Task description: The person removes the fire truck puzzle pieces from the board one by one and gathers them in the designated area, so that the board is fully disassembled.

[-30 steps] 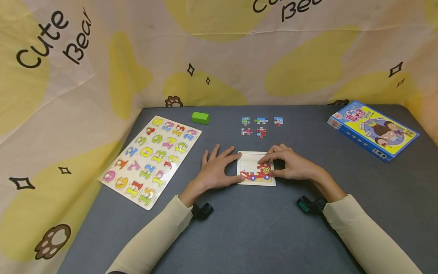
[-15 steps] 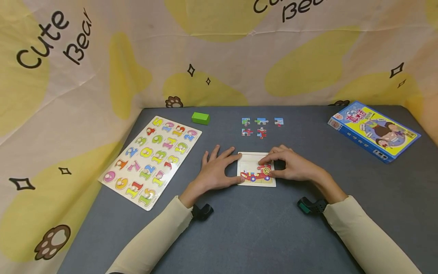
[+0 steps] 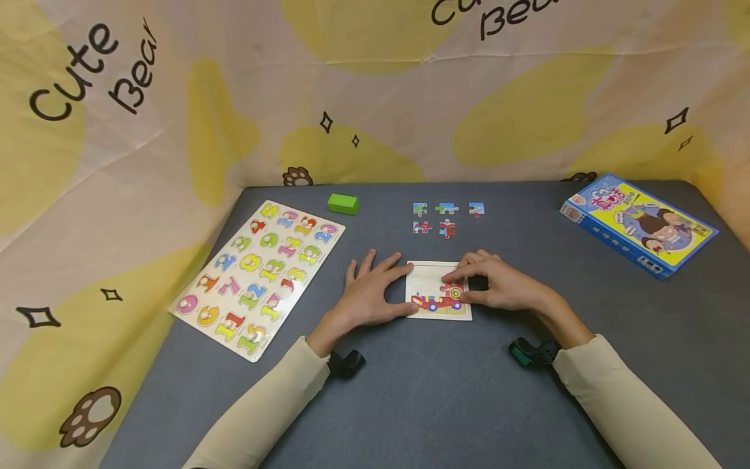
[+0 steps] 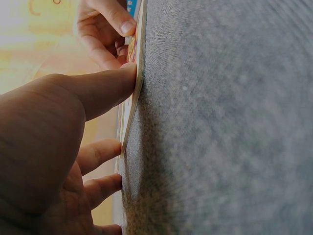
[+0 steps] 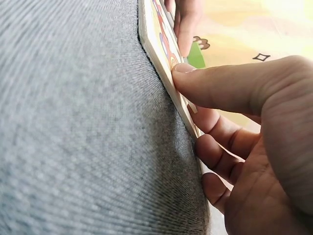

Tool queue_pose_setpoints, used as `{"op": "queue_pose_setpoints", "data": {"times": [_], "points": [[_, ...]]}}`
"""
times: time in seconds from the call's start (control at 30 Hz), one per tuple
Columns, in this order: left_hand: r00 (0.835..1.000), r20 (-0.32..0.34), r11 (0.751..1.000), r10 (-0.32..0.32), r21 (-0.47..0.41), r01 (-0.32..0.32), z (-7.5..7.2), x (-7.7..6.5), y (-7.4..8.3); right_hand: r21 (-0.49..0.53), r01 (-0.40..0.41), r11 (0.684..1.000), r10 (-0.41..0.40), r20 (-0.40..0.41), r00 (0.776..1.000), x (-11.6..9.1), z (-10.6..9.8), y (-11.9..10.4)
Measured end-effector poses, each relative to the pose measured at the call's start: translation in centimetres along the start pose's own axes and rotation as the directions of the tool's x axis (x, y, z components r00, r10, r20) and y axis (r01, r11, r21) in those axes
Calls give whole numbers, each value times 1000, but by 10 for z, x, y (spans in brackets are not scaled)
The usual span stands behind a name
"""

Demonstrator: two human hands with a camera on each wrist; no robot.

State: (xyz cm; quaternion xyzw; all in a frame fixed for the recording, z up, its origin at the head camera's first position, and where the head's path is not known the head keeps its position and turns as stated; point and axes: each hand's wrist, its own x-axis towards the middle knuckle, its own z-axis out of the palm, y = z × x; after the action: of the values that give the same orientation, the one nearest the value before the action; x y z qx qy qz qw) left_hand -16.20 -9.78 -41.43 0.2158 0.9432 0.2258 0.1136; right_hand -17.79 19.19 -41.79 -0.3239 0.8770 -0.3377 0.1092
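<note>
A small white-framed puzzle board [image 3: 424, 273] lies in the middle of the table in the head view. Its lower part carries joined pieces picturing a red and yellow vehicle; bare board shows above them. My left hand [image 3: 370, 294] is spread at the board's left side, thumb and index fingertip touching its edge. With thumb and index finger, my right hand [image 3: 497, 281] pinches a puzzle piece [image 3: 455, 293] showing a round yellow and red part, at the board's right side. In the right wrist view the thumb [image 5: 210, 84] presses on top; the piece's far side is hidden.
Several loose puzzle pieces [image 3: 447, 209] lie in two rows behind the board. A number puzzle board [image 3: 258, 280] lies at left, near a green block [image 3: 343, 204]. A blue and yellow box [image 3: 641, 225] sits at the right back. A printed cloth [image 3: 375, 85] hangs behind the table.
</note>
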Motion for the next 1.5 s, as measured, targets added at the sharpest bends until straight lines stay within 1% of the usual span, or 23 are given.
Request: {"op": "queue_pose_setpoints", "data": {"times": [0.3,0.83,1.3,1.5], "points": [[1000,5,1000,-7,-4,7,0,0,1,-9,12,1000,-12,12,1000,0,0,0],[1000,-7,1000,2,-7,-2,1,0,0,2,35,999,-35,16,999,-1,0,1],[1000,-11,1000,5,4,-5,1,1,-1,27,15,1000,-15,19,1000,-1,-1,2],[1000,-1,1000,3,5,-3,1,1,-1,39,13,999,-13,19,1000,-2,-1,3]]}}
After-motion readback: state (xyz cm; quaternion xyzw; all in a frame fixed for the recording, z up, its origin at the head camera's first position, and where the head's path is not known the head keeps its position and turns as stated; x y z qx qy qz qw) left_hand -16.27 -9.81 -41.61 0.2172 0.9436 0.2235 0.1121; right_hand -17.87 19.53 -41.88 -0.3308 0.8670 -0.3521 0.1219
